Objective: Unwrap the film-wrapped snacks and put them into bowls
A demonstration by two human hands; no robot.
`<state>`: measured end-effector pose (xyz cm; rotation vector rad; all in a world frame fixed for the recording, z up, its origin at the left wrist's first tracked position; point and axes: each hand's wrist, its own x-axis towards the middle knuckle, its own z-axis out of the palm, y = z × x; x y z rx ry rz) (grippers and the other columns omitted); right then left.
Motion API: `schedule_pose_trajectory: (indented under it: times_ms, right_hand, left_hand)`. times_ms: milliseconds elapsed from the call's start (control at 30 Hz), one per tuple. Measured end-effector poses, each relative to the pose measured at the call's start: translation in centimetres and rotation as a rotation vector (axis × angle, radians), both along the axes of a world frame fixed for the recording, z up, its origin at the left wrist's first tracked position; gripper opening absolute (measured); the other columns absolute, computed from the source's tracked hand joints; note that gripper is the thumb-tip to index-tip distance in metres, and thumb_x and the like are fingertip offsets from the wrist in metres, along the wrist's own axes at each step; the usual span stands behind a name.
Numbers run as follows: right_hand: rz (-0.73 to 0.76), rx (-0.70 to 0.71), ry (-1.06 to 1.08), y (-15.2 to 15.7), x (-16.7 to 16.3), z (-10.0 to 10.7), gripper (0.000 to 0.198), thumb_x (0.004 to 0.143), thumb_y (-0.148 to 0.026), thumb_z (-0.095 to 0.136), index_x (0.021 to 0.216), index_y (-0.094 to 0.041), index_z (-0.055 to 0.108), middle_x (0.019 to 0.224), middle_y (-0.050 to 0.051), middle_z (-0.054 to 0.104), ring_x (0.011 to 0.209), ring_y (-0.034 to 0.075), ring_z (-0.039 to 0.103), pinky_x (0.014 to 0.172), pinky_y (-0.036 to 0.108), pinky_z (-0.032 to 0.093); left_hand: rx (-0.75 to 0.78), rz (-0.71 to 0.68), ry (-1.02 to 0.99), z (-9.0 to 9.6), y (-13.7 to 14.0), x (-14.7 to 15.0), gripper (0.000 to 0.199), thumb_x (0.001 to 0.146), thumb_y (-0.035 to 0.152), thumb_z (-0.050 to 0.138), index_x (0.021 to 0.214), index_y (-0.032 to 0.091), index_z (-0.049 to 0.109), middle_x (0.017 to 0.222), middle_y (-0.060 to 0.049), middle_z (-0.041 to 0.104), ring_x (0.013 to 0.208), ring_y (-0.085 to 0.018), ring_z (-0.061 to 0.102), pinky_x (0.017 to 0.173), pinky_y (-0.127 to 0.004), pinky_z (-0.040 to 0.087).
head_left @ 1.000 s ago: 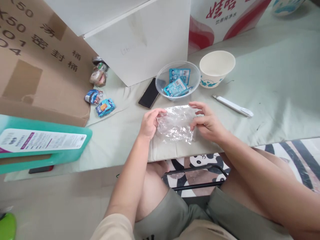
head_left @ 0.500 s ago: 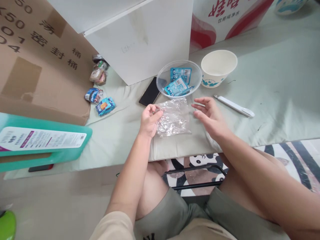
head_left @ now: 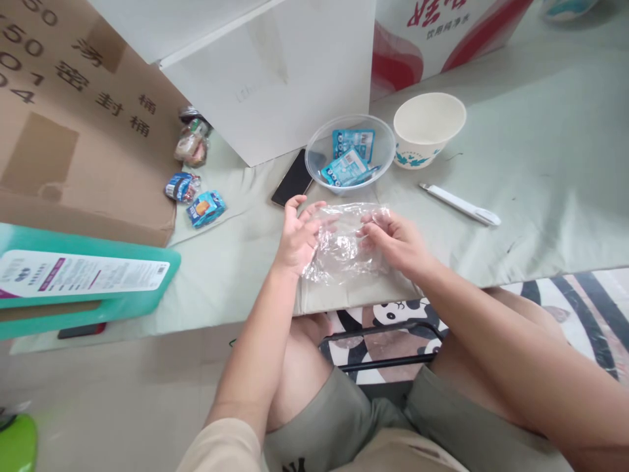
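My right hand (head_left: 400,244) is nearly closed, thumb against fingers, pinching the right side of a crumpled clear plastic film (head_left: 343,249). My left hand (head_left: 295,244) is partly open, fingers spread and slightly curled, in contact with the film's left edge; whether it grips that edge, I cannot tell. The film spans the gap between my hands. Just beyond it sits a clear bowl (head_left: 388,145) containing blue sachets (head_left: 344,168). A phone (head_left: 291,182) lies just beyond my left fingertips. Beyond my right hand are a paper tub (head_left: 411,152) and a white cutter (head_left: 462,205).
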<state>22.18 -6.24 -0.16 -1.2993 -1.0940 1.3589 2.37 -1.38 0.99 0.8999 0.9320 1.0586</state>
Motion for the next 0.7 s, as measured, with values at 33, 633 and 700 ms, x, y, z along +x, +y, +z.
schedule_pose_trajectory:
  times_ms: [33,633,700]
  right_hand:
    - [-0.028,0.001,0.011,0.1,0.0,-0.1,0.031,0.082,-0.05,0.071,0.09,-0.021,0.063,0.08,0.003,0.073,0.064,0.015,0.067,0.061,0.03,0.057]
    - [-0.031,0.055,0.01,0.2,0.4,-0.1,0.037,0.08,-0.058,0.071,0.086,-0.022,0.063,0.077,0.002,0.073,0.06,0.014,0.067,0.059,0.03,0.057]
    - [-0.04,0.062,0.014,0.2,0.4,-0.2,0.037,0.08,-0.058,0.072,0.086,-0.022,0.063,0.076,0.001,0.073,0.06,0.014,0.066,0.058,0.029,0.057]
  left_hand:
    - [-0.014,0.031,0.007,-0.1,0.1,-0.1,0.067,0.06,0.041,0.088,0.11,0.032,0.043,0.116,-0.001,0.064,0.094,-0.018,0.073,0.078,-0.029,0.058]
    - [0.002,0.039,0.36,-2.0,0.6,0.0,0.033,0.063,0.042,0.088,0.063,0.014,0.072,0.101,-0.007,0.068,0.078,-0.011,0.063,0.066,-0.022,0.049]
    - [0.001,0.039,0.326,-1.6,0.5,0.1,0.026,0.062,0.035,0.087,0.064,0.015,0.072,0.099,-0.006,0.067,0.077,-0.01,0.061,0.067,-0.021,0.05]
